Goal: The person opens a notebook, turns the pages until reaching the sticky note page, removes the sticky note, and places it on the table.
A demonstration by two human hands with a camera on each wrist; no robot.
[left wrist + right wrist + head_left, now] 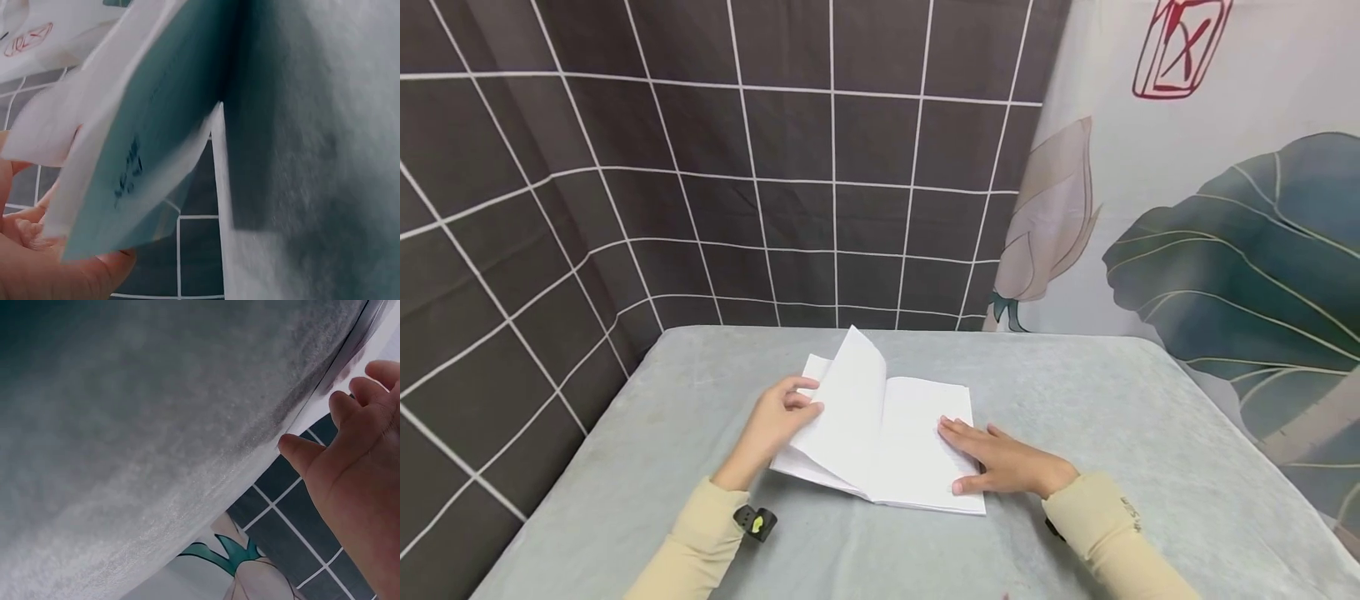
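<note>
An open book (917, 437) with white pages lies on the table in the head view. At its left side my left hand (778, 423) pinches the left-hand leaves between thumb and fingers. One white page (853, 400) stands raised and curved above the left half. From below, the left wrist view shows the blue-green cover (134, 144) with dark lettering, its edge by the thumb. My right hand (1011, 462) rests with spread fingers on the right page near its outer edge. In the right wrist view those fingers (350, 409) lie along the book's edge.
A table (1060, 392) with a pale grey-green cloth carries the book. Behind and to the left hangs a dark curtain (790, 133) with white grid lines. A white curtain with a leaf print (1240, 258) hangs at the right.
</note>
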